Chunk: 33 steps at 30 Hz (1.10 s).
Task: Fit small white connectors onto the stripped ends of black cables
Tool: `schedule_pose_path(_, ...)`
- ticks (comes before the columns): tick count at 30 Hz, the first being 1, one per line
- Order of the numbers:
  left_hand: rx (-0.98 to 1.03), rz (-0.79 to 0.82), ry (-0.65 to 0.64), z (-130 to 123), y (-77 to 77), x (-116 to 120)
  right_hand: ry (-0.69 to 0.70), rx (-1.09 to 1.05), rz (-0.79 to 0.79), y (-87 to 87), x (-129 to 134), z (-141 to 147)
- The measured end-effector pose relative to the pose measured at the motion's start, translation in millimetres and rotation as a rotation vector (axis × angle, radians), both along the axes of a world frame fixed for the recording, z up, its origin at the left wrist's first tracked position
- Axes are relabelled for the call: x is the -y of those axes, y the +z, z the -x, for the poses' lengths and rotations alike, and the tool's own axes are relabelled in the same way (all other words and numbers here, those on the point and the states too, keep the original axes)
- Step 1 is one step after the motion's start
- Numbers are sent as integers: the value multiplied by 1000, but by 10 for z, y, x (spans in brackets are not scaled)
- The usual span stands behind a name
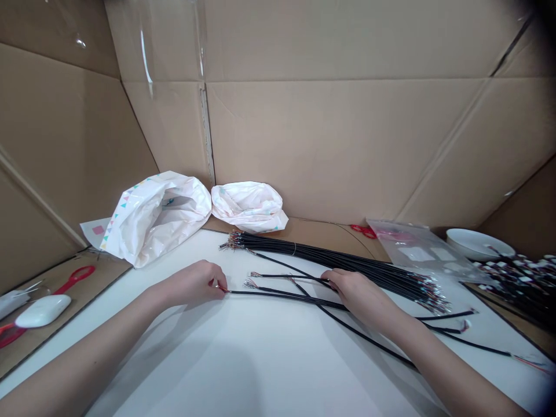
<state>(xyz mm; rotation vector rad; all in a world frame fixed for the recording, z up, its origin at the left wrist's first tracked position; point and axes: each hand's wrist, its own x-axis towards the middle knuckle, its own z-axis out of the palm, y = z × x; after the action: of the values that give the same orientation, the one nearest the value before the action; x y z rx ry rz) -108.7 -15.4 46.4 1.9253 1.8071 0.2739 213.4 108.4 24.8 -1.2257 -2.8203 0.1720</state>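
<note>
My left hand (200, 282) pinches the bare-wire end of a black cable (269, 294) just above the white tabletop (278, 359). Further right, the fingers of my right hand (357, 291) are closed on another black cable (286, 277), whose stripped left end lies free between my hands. Several loose black cables cross under and around the right hand, with coloured wires at their ends. Behind them lies a thick tied bundle of black cables (330, 255), with stripped wires fanning out at both ends. My right hand partly covers the crossing cables.
Two white plastic bags (130, 231) stand at the back left. At the left edge are red-handled scissors (77, 277) and a white case (43, 311). A clear bag (417, 246), a white bowl (475, 242) and a pile of connector-ended cables (521, 284) sit right. Cardboard walls surround the table.
</note>
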Motion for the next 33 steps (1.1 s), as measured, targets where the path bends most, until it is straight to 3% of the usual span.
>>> schedule_pose_path(8,-113,-29,30,-57,26,13,-8,15,-51,12,-6,-4)
schedule_pose_path(16,-107,-305,206,-134,-70,-40,19,-37,-206,126,100,46)
schedule_pose_path(20,-82,-377,151,-137,-129,-42,42,-76,-287,194,156,44)
schedule_pose_path(26,33,-349,62,-210,-103,-22,90,-169,-392,270,204,18)
schedule_pose_path(33,187,-318,99,-326,-13,5,75,-187,-388,333,182,-8)
